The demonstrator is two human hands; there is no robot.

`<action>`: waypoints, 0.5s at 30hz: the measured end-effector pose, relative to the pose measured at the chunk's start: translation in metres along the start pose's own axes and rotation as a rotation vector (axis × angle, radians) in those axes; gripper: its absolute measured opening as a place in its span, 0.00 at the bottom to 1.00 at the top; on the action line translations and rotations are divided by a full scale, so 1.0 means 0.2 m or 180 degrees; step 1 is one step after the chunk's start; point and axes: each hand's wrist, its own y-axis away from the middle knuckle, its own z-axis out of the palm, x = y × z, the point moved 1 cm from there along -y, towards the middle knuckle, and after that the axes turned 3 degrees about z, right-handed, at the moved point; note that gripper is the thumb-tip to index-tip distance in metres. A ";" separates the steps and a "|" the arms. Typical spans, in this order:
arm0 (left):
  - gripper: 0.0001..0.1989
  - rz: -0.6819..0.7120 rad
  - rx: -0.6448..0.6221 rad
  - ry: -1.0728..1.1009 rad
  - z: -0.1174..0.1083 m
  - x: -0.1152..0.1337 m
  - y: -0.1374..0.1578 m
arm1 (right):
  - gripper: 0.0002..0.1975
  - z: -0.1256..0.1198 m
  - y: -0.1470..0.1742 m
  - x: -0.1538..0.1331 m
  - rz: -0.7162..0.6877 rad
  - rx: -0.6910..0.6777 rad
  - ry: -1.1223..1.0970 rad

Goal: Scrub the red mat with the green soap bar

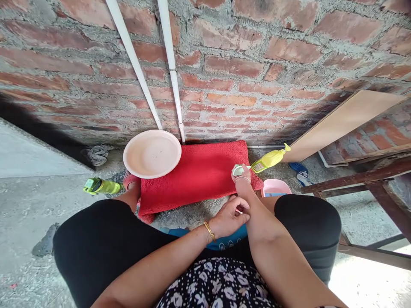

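Note:
My right hand reaches out over the right end of a red textured cloth cover. Its fingers close on a small pale green and white round thing, whose kind I cannot make out. My left hand, a gold bracelet at its wrist, lies against my right forearm with its fingers curled. Something small and pale shows between thumb and fingers there, too small to name. Just right of my right hand stands a yellow pump bottle. On the left end of the red cover rests a pale pink basin.
A green drink bottle is on the floor at left, near a grey rag. Right of my knees are a pink tub, a wooden frame and a leaning board. White pipes run down the brick wall.

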 end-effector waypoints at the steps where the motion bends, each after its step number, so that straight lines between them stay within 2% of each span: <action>1: 0.07 0.0025 -0.0043 0.0003 0.00 0.01 0.01 | 0.03 0.00 0.00 0.00 -0.0005 0.0008 0.0024; 5: 0.05 0.0109 -0.0206 0.0076 0.01 0.06 0.08 | 0.02 0.01 0.01 -0.01 -0.0037 0.0039 0.0114; 9: 0.04 0.0028 -0.0421 0.0435 0.01 0.09 0.12 | 0.02 0.03 0.02 0.00 -0.0090 0.0047 0.0025; 11: 0.05 0.0190 -0.0093 0.0230 0.00 0.10 0.10 | 0.03 0.04 0.03 0.02 -0.0056 0.0072 -0.0004; 13: 0.05 0.0579 0.0353 -0.0477 -0.02 0.11 0.05 | 0.04 0.06 0.04 0.05 -0.0029 0.0027 0.0002; 15: 0.04 0.0858 0.0501 -0.1193 -0.02 0.13 0.03 | 0.05 0.09 0.05 0.09 -0.0020 -0.0072 0.0041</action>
